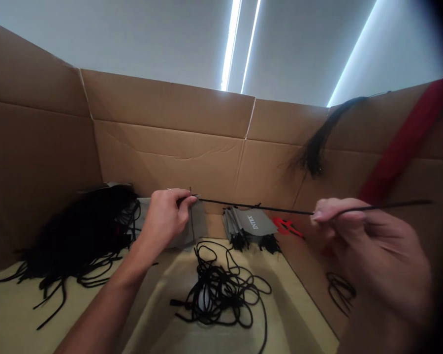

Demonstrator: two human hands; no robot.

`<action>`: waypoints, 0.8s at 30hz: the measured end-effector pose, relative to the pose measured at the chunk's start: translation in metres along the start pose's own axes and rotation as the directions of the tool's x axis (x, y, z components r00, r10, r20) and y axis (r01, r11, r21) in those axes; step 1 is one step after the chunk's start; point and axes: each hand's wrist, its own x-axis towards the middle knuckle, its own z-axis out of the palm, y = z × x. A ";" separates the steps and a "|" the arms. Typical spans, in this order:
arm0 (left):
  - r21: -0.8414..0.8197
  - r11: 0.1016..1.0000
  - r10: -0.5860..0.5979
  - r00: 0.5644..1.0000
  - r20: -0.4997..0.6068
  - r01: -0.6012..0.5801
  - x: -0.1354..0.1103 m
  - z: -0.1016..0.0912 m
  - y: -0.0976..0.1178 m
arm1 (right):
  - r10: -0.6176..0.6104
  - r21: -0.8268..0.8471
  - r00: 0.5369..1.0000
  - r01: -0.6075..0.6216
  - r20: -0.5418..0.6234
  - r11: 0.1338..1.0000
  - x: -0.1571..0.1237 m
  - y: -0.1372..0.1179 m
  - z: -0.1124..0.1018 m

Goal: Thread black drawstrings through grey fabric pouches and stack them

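A black cord [258, 206] runs stretched, nearly level, between my two hands. My left hand [172, 211] pinches its left end between thumb and fingers; a thinner dark strand hangs below that pinch. My right hand [372, 246], close to the camera, grips the cord between thumb and fingers, and a free end sticks out to the right. Behind my left hand is a grey fabric piece [177, 238]; whether the hand touches it I cannot tell. Below the cord lies a loose tangle of black cord [229, 295] around a small pale object. A stack of grey pouches [256, 221] marked INTEX sits beyond it.
Cardboard walls [170, 142] surround the yellowish work surface [151, 319]. A large heap of black cords [84, 231] lies at left. Red-handled scissors [288, 227] rest right of the pouches. Black strands [317, 142] hang over the back wall, near a red strip [406, 137].
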 end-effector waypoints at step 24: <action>-0.526 0.848 0.241 0.931 0.273 -0.066 -0.025 -0.010 0.053 | 0.039 -0.266 0.995 -0.013 0.093 0.964 -0.013 -0.020 0.077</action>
